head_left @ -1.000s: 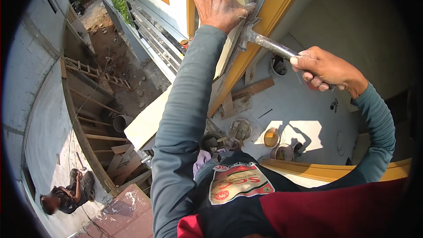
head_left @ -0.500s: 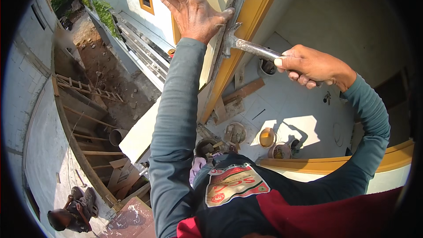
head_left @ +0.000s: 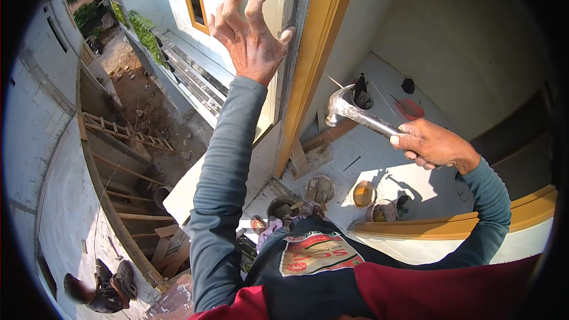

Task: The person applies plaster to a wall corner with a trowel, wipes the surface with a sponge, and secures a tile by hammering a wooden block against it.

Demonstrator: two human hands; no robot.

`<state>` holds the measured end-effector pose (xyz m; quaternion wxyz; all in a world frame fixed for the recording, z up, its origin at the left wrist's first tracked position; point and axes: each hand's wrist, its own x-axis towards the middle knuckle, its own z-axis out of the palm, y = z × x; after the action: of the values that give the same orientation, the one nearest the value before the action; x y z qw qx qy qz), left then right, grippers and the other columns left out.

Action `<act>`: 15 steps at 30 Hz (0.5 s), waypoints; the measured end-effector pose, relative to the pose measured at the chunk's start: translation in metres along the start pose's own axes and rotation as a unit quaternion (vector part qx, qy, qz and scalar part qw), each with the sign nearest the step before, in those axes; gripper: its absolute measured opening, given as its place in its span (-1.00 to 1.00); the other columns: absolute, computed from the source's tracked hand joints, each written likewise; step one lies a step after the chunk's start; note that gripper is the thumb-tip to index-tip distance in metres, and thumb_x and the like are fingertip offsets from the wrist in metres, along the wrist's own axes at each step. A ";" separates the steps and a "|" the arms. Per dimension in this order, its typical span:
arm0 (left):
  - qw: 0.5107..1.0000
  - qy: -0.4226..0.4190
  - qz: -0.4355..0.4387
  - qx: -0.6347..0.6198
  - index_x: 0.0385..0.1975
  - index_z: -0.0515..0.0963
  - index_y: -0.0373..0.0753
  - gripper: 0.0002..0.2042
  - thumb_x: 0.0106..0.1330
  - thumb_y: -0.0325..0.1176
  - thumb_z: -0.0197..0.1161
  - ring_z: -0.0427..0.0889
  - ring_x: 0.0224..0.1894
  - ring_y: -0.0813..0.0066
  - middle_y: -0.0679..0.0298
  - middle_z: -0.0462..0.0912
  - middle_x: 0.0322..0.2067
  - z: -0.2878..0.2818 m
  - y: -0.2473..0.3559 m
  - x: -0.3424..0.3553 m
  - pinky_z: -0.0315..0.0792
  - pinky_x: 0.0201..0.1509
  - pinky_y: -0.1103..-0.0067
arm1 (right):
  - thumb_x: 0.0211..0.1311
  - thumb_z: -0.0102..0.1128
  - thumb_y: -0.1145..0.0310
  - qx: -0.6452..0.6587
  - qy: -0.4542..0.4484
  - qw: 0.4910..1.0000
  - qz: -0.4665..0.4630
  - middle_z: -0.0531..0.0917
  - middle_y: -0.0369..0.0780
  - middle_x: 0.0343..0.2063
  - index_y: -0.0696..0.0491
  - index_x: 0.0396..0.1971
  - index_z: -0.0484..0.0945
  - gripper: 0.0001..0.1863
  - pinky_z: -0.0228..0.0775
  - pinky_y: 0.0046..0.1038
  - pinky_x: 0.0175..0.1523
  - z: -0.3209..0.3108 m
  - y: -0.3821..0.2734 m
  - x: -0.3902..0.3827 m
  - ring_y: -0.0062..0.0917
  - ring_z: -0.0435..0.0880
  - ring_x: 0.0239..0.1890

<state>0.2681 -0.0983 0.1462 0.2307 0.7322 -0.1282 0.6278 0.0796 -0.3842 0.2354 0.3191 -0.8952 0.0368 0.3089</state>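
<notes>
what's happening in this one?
A person up high beside a yellow door frame holds a steel claw hammer in the right hand, its head clear of the frame. The left hand is raised, fingers spread, thumb against the grey edge beside the frame. Small containers sit on the tiled floor below.

Sunlight falls on a white tiled floor [head_left: 379, 160] beside a yellow door frame [head_left: 314, 65], with pale plastered walls [head_left: 450, 35] and bare earth [head_left: 148, 106] below outside.
</notes>
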 end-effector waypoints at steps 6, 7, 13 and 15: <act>0.995 -0.051 -0.024 0.080 -0.19 0.45 -0.04 -0.51 -0.10 -0.15 0.55 0.21 0.04 0.19 0.20 0.29 -0.15 -0.003 0.020 -0.022 0.03 0.10 0.25 | 0.40 0.09 0.08 0.073 -0.028 0.997 -0.012 0.41 -0.41 -0.64 0.10 -0.36 0.44 -0.65 0.20 -0.68 -0.68 0.018 0.062 0.009 -0.79 0.33 -0.71; 0.994 -0.063 -0.023 0.091 -0.24 0.46 -0.06 -0.59 -0.05 -0.18 0.50 0.25 0.00 0.19 0.21 0.32 -0.19 -0.009 0.018 -0.024 0.06 0.06 0.28 | 0.40 0.10 0.08 0.090 -0.047 0.994 -0.027 0.40 -0.42 -0.64 0.10 -0.33 0.44 -0.66 0.18 -0.68 -0.69 0.024 0.074 0.017 -0.79 0.31 -0.72; 0.987 -0.035 -0.018 0.159 -0.21 0.49 -0.07 -0.62 -0.01 -0.20 0.49 0.37 -0.08 0.22 0.26 0.41 -0.28 -0.013 0.026 -0.024 0.13 0.02 0.32 | 0.40 0.10 0.13 0.221 -0.110 0.969 -0.027 0.37 -0.40 -0.64 0.12 -0.32 0.43 -0.68 0.14 -0.64 -0.69 0.051 0.154 0.067 -0.79 0.28 -0.74; 0.987 0.002 -0.045 0.154 -0.15 0.49 -0.06 -0.58 0.00 -0.19 0.48 0.37 -0.08 0.22 0.26 0.42 -0.28 -0.006 0.032 -0.018 0.15 0.02 0.33 | 0.39 0.10 0.15 0.225 -0.088 0.970 -0.013 0.38 -0.40 -0.63 0.09 -0.37 0.39 -0.70 0.15 -0.65 -0.69 0.053 0.168 0.070 -0.79 0.28 -0.73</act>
<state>0.2445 -0.1250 0.1353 0.1441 0.7627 0.0037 0.6305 0.0639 -0.4766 0.0709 0.5183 -0.7700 0.0655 0.3662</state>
